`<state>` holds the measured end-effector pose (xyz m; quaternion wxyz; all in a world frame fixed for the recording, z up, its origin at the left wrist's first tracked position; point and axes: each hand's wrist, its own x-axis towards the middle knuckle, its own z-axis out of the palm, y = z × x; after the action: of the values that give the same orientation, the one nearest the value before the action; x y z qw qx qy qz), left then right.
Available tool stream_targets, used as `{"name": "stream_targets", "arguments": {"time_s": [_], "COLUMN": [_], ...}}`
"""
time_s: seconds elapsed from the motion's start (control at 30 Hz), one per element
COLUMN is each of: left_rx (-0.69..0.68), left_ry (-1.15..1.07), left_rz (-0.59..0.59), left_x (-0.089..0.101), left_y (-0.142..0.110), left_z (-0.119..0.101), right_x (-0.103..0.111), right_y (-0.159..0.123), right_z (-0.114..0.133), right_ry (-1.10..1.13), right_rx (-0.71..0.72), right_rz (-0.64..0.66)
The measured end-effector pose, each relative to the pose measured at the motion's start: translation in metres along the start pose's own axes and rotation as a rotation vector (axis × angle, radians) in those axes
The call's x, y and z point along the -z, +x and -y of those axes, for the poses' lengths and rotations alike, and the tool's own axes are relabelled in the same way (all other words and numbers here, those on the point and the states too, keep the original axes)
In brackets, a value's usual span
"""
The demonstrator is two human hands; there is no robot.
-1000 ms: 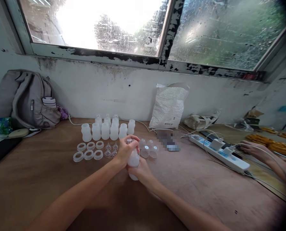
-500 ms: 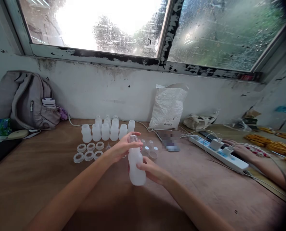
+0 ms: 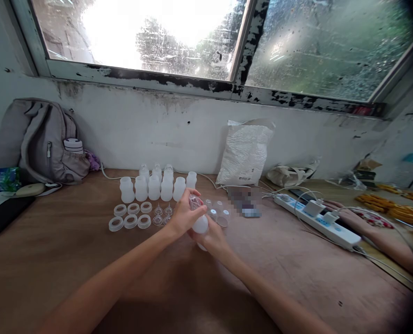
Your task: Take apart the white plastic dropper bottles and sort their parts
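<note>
A milky white baby bottle [image 3: 200, 224] is held between my hands above the table's middle. My left hand [image 3: 186, 214] is closed round its clear-capped upper end. Around the body wraps my right hand [image 3: 211, 235], hiding much of it. Beyond my hands stand several white bottles [image 3: 154, 188] in rows, the back ones with clear caps. White collar rings [image 3: 144, 221] lie in two rows to the left. Clear nipples [image 3: 158, 219] sit beside them, close to my left forearm. Several clear caps [image 3: 222, 221] rest just right of my right hand.
A grey backpack [image 3: 35, 139] leans at the left wall, with a black flat object [image 3: 8, 215] before it. A silvery mailer bag [image 3: 244, 153] stands at the back. At right lie a power strip [image 3: 317, 222], cables and another person's arm [image 3: 376, 236].
The bottle has tilted and moved a little in my hands. My right hand has shifted up its body, nearer my left hand. The camera view has shifted slightly.
</note>
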<state>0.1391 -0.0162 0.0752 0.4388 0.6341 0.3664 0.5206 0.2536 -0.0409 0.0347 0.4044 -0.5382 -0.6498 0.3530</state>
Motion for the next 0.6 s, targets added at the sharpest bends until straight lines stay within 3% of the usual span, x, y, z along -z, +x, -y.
{"name": "stream_targets", "arguments": {"time_s": [0.1, 0.17, 0.3, 0.5, 0.53, 0.6], "left_rx": [-0.003, 0.054, 0.19, 0.256, 0.26, 0.216], "left_ry": [-0.051, -0.12, -0.166, -0.21, -0.242, -0.228], "left_rz": [-0.028, 0.061, 0.337, 0.396, 0.387, 0.297], "left_x": [-0.001, 0.002, 0.016, 0.023, 0.021, 0.017], "left_y": [-0.001, 0.0, 0.004, 0.008, 0.007, 0.007], "left_z": [-0.005, -0.012, -0.021, -0.02, -0.019, -0.014], "right_x": [0.005, 0.009, 0.014, 0.012, 0.011, 0.008], "right_y": [0.002, 0.002, 0.002, -0.011, -0.013, -0.014], "right_z": [-0.001, -0.001, -0.002, 0.008, 0.011, 0.013], "right_ry": [-0.348, -0.382, -0.082, 0.504, 0.529, 0.421], "right_rx": [0.034, 0.064, 0.163, -0.099, -0.116, -0.08], "right_rz": [-0.218, -0.232, -0.008, 0.543, 0.54, 0.365]}}
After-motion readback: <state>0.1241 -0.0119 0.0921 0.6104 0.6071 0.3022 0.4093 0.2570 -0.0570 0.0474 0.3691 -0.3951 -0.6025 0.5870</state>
